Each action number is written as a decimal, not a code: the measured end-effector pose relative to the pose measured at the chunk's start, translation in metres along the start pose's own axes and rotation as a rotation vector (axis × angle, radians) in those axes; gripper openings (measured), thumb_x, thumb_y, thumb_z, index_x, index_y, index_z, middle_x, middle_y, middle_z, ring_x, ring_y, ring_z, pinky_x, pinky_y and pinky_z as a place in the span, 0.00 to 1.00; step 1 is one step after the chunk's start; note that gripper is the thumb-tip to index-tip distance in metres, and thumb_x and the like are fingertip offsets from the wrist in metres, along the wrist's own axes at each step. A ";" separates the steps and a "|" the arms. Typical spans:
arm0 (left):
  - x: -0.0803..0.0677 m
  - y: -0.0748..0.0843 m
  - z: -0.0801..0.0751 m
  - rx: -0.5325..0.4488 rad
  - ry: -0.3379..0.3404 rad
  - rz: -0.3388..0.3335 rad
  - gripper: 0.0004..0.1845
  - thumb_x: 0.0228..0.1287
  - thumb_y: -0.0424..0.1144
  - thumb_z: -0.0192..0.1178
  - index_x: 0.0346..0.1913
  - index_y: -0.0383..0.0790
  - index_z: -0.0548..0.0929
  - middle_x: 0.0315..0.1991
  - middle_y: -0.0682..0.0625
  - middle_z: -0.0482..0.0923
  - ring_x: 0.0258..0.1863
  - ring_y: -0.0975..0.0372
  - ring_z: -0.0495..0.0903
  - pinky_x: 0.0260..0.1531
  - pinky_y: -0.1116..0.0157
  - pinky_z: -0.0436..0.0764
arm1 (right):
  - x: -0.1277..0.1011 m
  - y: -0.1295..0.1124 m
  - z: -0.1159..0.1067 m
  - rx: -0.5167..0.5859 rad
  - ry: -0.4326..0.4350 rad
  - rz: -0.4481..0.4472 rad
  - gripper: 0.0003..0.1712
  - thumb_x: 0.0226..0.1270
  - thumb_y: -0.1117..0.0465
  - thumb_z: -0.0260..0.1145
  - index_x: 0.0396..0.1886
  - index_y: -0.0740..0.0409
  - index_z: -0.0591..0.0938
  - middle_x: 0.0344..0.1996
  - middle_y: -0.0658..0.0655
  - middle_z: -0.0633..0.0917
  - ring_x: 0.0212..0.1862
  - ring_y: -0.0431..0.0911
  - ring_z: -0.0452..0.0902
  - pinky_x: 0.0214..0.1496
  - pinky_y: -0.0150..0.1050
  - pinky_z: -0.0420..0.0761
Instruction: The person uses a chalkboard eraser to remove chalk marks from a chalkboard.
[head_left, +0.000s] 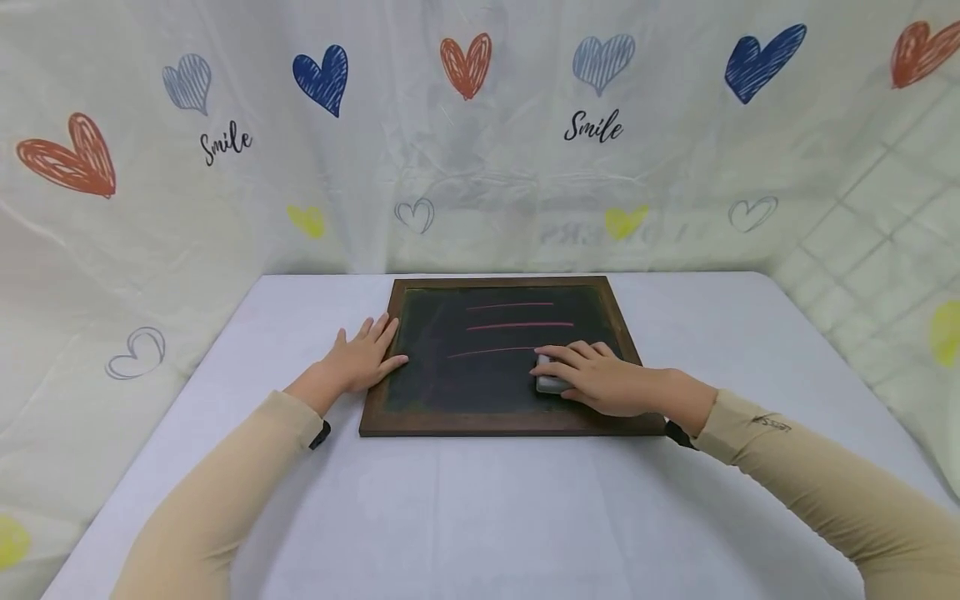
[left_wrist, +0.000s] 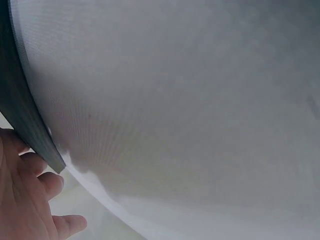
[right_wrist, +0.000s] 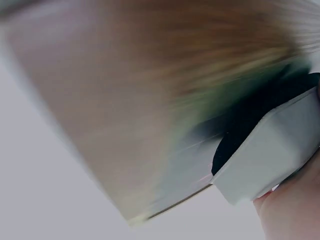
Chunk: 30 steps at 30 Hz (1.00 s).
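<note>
Three pink chalk lines (head_left: 517, 325) run side to side across the dark chalkboard (head_left: 450, 383), which lies flat at the centre of the frame on the pale worktop (head_left: 480, 508). Your right hand (head_left: 600, 379) sits at the lower right of the board, fingers curled over a small grey eraser (head_left: 550, 384) and pressing it onto the slate. The eraser is just below and touching the right end of the lowest line, which stretches away to the left of that hand. The other two lines lie higher in the frame, farther from you. Each line's long axis is horizontal, parallel to the board's near edge.

Your left hand (head_left: 363, 360) rests flat at the board's left edge, fingers straight and spread over the wooden frame (head_left: 495, 425), grasping nothing. It is well apart from the eraser; the right hand is the nearer one to all three lines. The right wrist view is blurred and shows the eraser's pale side against the slate.
</note>
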<state>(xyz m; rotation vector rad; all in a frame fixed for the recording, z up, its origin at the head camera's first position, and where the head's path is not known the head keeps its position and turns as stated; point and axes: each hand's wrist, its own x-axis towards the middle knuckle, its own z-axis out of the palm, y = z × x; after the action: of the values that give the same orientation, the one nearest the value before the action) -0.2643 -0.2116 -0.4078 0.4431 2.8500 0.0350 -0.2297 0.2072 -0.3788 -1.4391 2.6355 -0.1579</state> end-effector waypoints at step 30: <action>0.001 0.000 -0.001 0.004 0.005 0.013 0.44 0.81 0.62 0.41 0.83 0.36 0.41 0.83 0.37 0.35 0.81 0.45 0.40 0.70 0.31 0.42 | 0.057 -0.033 -0.005 -0.060 -0.139 -0.060 0.34 0.85 0.57 0.53 0.83 0.47 0.56 0.82 0.60 0.50 0.74 0.57 0.57 0.65 0.59 0.64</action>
<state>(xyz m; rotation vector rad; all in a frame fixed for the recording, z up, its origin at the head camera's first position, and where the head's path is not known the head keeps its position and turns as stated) -0.2657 -0.2110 -0.4069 0.4634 2.8525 0.0326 -0.2340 0.1411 -0.3726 -1.4908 2.5076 0.0148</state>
